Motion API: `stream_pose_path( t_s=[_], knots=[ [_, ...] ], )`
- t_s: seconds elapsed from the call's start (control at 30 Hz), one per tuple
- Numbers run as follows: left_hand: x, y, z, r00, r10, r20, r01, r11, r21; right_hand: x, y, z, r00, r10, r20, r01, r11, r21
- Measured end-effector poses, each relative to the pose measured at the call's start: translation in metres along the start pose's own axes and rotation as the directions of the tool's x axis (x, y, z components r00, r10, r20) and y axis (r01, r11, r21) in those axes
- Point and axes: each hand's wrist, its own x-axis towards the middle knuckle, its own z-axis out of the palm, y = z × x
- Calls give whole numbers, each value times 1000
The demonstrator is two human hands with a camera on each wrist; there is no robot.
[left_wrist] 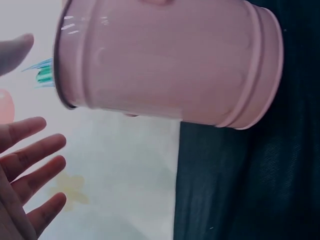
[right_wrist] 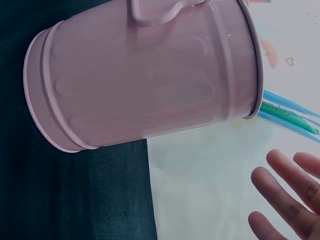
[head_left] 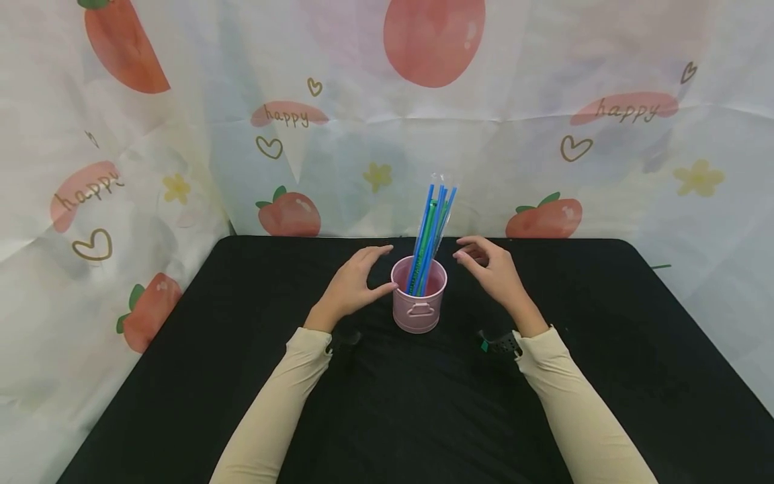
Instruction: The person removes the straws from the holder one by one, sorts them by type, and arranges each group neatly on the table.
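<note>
A small pink metal bucket [head_left: 414, 314] with a little handle stands upright near the back of the black table. Slim blue and green sticks [head_left: 431, 232] lean in it, with clear plastic film at their tops; their lower ends are hidden inside. To the left of the bucket is my left hand [head_left: 358, 279], fingers spread and thumb tip right at the rim in the head view. My right hand [head_left: 491, 269] hovers on the other side, fingers loosely bent, a gap between it and the bucket. Neither hand holds anything. Both wrist views show the bucket's side close up, with fingers apart from it.
Black cloth covers the table [head_left: 417, 417]. Behind and to the sides hangs a pale curtain [head_left: 435, 141] printed with fruit, hearts and "happy". A dark strap [head_left: 502, 344] circles the right wrist.
</note>
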Motion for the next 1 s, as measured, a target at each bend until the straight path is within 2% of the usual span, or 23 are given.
stream_pose_path(
  t_s=[0.13, 0.23, 0.33, 0.43, 0.5, 0.57, 0.63, 0.77, 0.83, 0.87, 0.93, 1.0],
  knots=[
    [1, -3, 8, 999, -30, 29, 33, 995, -92, -1, 0, 0, 1000, 7, -6, -6, 999, 37],
    [3, -5, 13, 999, -47, 17, 49, 981, -187, -2, -8, -2, 1000, 4, -10, -3, 999, 52],
    [4, -6, 16, 999, -48, -12, 43, 959, -280, -4, -22, -5, 1000, 5, -9, -4, 998, 70],
    [5, -7, 19, 998, -50, -28, 36, 924, -381, -5, -32, -8, 1000, 14, -2, -13, 995, 95],
    [6, -6, 20, 998, -60, -25, 42, 890, -455, -5, -35, -9, 1000, 26, 3, -26, 993, 113],
    [7, -6, 21, 997, -73, -14, 55, 844, -533, -5, -36, -10, 999, 32, 7, -33, 991, 127],
    [8, -5, 21, 996, -88, 10, 76, 788, -611, -5, -36, -10, 999, 37, 10, -38, 990, 136],
    [8, -3, 20, 993, -96, 69, 115, 653, -749, -4, -36, -10, 999, 43, 14, -45, 987, 152],
    [7, -3, 21, 991, -96, 88, 128, 600, -790, -4, -36, -10, 999, 43, 16, -45, 986, 163],
    [7, -4, 22, 991, -96, 95, 133, 579, -804, -4, -36, -10, 999, 43, 18, -46, 985, 168],
    [6, -4, 23, 989, -101, 106, 145, 556, -819, -3, -35, -9, 999, 42, 22, -45, 982, 185],
    [5, -5, 26, 989, -98, 111, 147, 544, -826, -2, -32, -7, 999, 39, 25, -43, 977, 211]
  ],
)
